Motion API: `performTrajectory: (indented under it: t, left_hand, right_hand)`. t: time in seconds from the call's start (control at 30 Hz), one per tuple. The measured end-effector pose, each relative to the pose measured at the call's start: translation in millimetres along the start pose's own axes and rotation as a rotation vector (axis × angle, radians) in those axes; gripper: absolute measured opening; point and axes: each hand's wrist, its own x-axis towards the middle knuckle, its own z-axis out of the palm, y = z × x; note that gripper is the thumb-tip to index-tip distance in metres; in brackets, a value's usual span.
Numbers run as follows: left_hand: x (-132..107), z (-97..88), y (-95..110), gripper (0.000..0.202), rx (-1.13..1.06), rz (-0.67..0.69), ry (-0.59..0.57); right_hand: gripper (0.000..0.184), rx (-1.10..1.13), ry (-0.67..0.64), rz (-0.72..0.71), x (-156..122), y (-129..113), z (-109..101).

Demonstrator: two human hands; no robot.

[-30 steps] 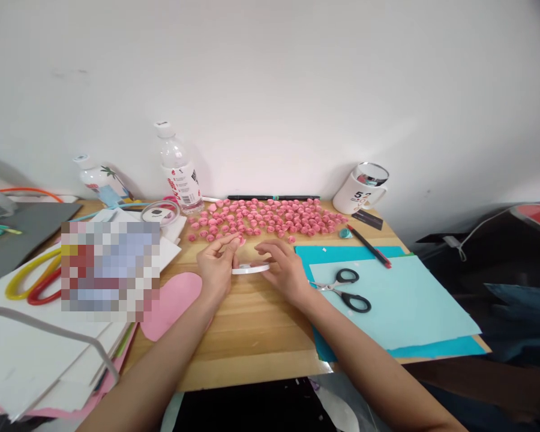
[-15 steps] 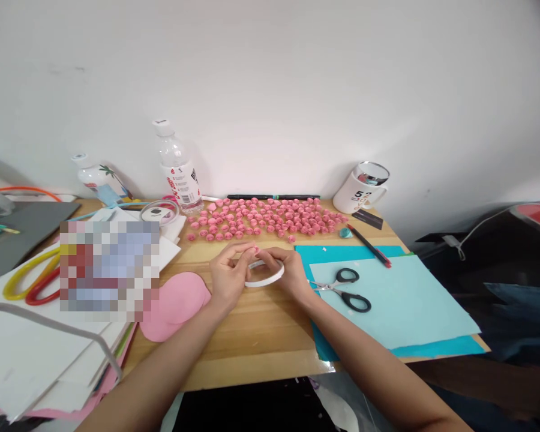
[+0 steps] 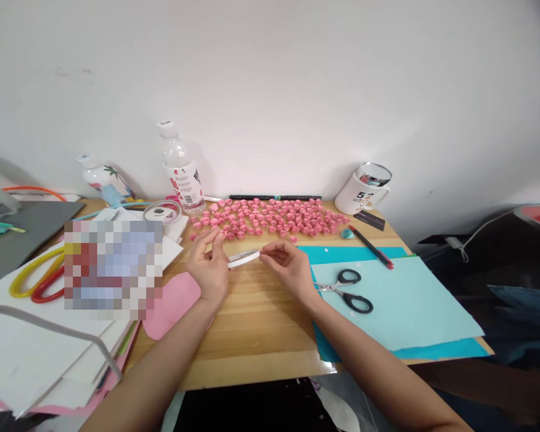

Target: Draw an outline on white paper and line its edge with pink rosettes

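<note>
My left hand (image 3: pixel 208 264) pinches a small pink rolled-paper rose (image 3: pixel 224 234) between thumb and forefinger. Between the two hands is a narrow roll of white tape (image 3: pixel 244 260), seen nearly edge-on above the table. Its left end meets my left palm; whether those fingers also grip it I cannot tell. With thumb and fingertips closed, my right hand (image 3: pixel 288 268) holds the roll's right edge. Just beyond, many similar pink paper roses (image 3: pixel 274 217) lie spread over the table. A round-edged pink paper piece (image 3: pixel 173 306) lies beside my left wrist.
Black-handled scissors (image 3: pixel 351 289) rest on blue paper sheets (image 3: pixel 405 306) at right. A red-tipped pen (image 3: pixel 371 246), a teal roll (image 3: pixel 347 233) and a white mug (image 3: pixel 362 189) stand or lie farther back. Left are a water bottle (image 3: pixel 182 171) and a paper stack (image 3: pixel 40 354).
My hands have moved apart, the left one shifting left with the pink paper rose. The tape roll has moved left and tilted nearly edge-on, now spanning between both hands.
</note>
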Motion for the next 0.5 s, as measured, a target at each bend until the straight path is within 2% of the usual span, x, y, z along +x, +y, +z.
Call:
performTrajectory:
  t: [0.17, 0.3, 0.37, 0.5]
  left_hand:
    - [-5, -1.2, -5, 0.017, 0.076, 0.027, -0.066]
    - [-6, -0.9, -8, 0.017, 0.088, 0.031, -0.080]
    - [-5, -0.5, -9, 0.017, 0.100, 0.024, -0.070]
    - [-2, -0.3, -11, 0.016, 0.118, -0.010, -0.061]
  right_hand:
    - [0.016, -0.038, -0.079, -0.079, 0, -2, 0]
    - [0.014, -0.065, -0.083, -0.136, -2, -4, -1]
    - [0.012, -0.150, -0.078, -0.242, -5, -5, -2]
    - [0.018, -0.506, -0.047, -0.544, -9, -5, -1]
